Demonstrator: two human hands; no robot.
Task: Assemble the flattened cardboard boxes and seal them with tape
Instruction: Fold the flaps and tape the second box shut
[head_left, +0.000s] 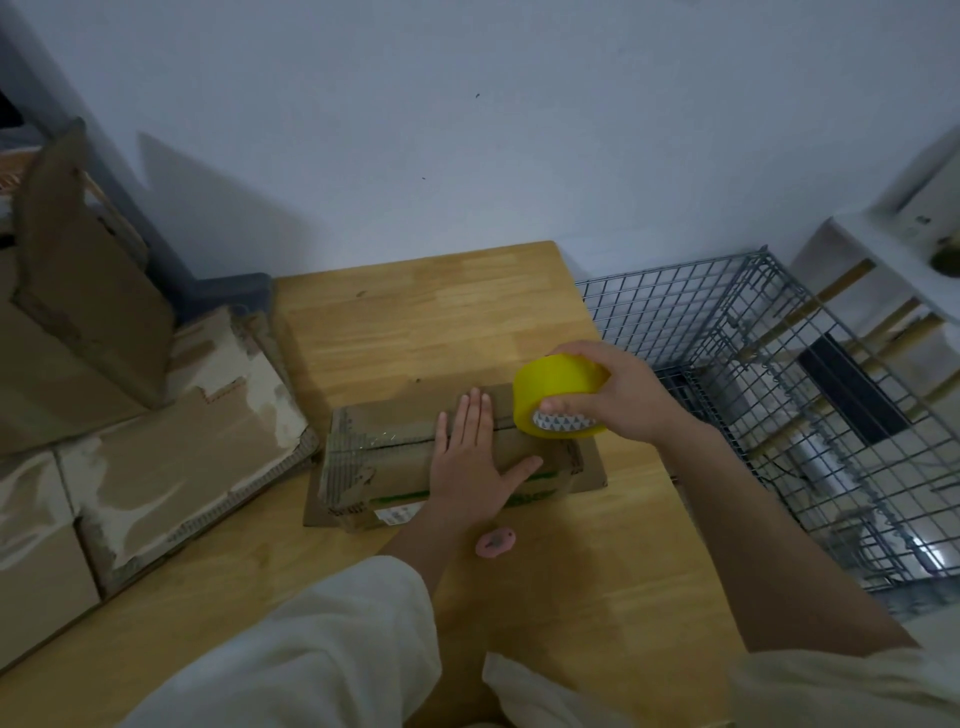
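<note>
Wooden worktop (415, 312) carries our job, a pink cutter (496, 543) nearest us. Beyond it our left hand (470, 457) presses flat, fingers straight, on the closed flaps of the box (395, 467). Our right hand (618, 389) grips the yellow tape roll (558, 395) at the box's far right end. We judge sealing is underway; next we draw tape along the seam, flaps held down.

Left hand (470, 457) covers middle of box (395, 457) top; seam under it unseen. Roll of tape (558, 395) hides box's far right corner. Label (396, 516) print too small to read. Stacked cartons (130, 441) cut off at left edge. Both sleeves (332, 649) run off bottom edge.
</note>
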